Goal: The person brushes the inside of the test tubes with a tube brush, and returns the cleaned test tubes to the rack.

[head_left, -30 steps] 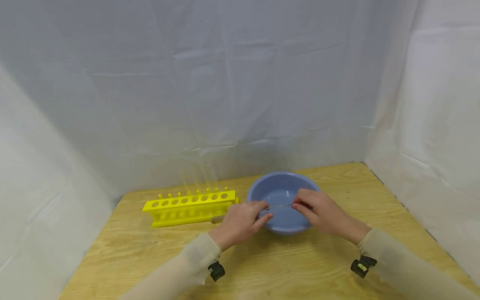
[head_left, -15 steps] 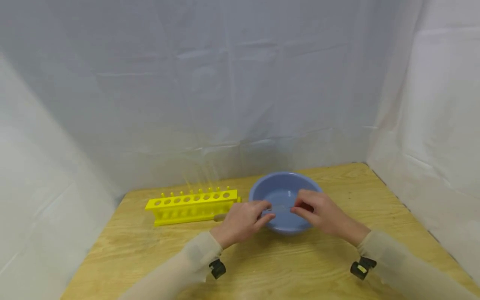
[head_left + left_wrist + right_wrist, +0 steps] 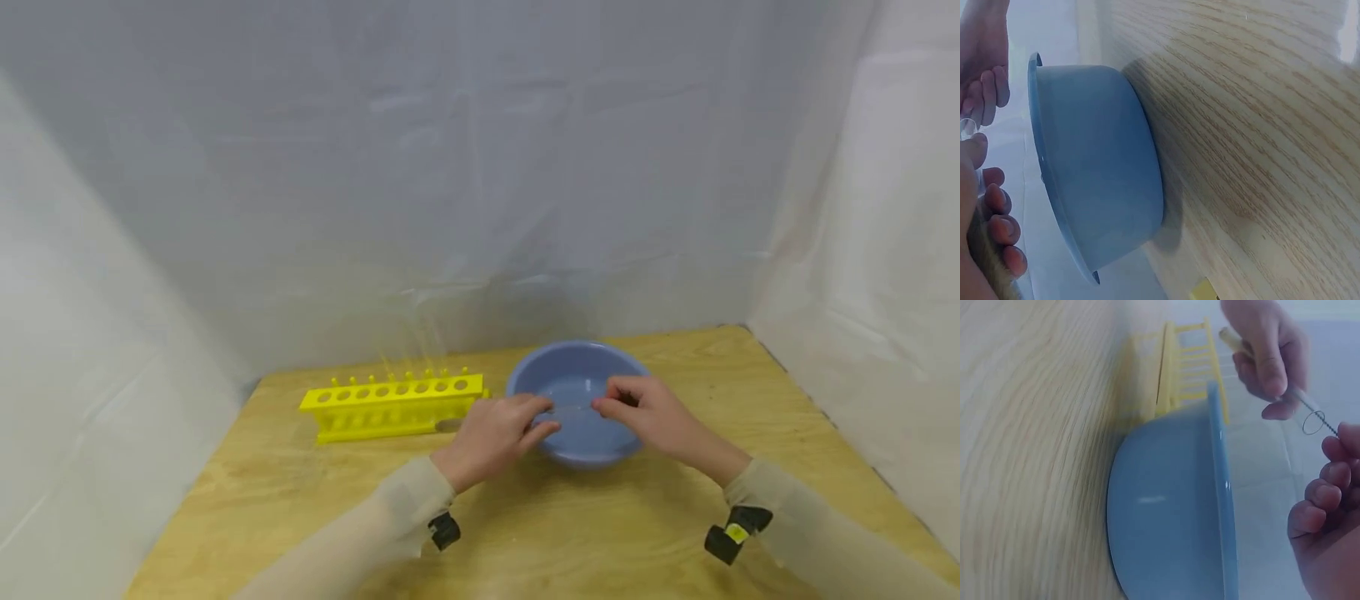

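In the head view my left hand point(image 3: 498, 433) is over the left side of the blue basin point(image 3: 551, 371). It grips a clear glass test tube point(image 3: 1302, 400), its round mouth facing my right hand point(image 3: 660, 421). Thumb and fingers of the right hand pinch the twisted wire handle of a test tube brush point(image 3: 1330, 427), over the basin's right side. The wire runs into the tube's mouth. Brownish bristles point(image 3: 988, 256) show at the tube's far end, beneath the left palm in the left wrist view. Both hands hold the tube and brush roughly level, above the rim.
A yellow test tube rack point(image 3: 390, 396) stands left of the basin, close to my left hand. Several clear tubes point(image 3: 427, 337) stick up behind its top, faint against the white sheeting point(image 3: 480, 167). The wooden table point(image 3: 585, 533) extends in front of the basin.
My right hand has drawn slightly closer to the left hand with the brush wire. The head view has shifted a little, so rack and basin appear farther right. Both grips stay the same.
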A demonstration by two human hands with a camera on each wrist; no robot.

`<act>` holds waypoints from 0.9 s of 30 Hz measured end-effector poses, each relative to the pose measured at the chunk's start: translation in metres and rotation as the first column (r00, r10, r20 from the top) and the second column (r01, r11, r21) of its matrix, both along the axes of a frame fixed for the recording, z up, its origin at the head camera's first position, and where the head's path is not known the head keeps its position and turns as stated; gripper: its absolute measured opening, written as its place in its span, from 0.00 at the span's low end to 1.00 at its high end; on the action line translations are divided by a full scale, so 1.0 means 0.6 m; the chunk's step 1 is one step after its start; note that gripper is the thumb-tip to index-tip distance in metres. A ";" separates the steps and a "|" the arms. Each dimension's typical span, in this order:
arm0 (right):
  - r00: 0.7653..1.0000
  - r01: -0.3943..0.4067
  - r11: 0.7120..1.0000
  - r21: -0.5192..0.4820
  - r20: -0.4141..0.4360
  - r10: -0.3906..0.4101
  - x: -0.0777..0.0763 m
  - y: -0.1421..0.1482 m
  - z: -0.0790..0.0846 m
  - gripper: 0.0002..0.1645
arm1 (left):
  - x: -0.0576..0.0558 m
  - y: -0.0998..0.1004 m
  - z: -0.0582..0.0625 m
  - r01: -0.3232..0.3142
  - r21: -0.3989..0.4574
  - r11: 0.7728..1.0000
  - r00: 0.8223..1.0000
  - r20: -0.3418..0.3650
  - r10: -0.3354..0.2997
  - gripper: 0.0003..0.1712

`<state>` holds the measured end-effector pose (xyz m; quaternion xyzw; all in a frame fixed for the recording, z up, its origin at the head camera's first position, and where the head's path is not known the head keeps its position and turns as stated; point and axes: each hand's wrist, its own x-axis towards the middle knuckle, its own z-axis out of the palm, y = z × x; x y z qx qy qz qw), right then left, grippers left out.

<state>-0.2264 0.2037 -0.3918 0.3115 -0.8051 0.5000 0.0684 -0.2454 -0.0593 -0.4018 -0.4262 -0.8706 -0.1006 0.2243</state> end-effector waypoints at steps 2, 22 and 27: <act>0.993 0.020 1.000 -0.021 0.121 -0.017 -0.001 0.001 0.004 0.17 | -0.001 0.002 0.001 0.000 -0.001 1.000 0.999 -0.039 0.000 0.17; 0.720 0.070 0.963 -0.262 0.681 0.133 -0.004 -0.009 0.024 0.23 | 0.001 0.008 -0.003 -0.026 -0.033 0.999 0.987 -0.160 0.021 0.17; 0.818 0.082 0.986 -0.144 0.575 0.016 -0.001 -0.013 0.016 0.23 | 0.002 0.006 0.002 -0.053 -0.021 0.998 0.997 -0.055 0.051 0.16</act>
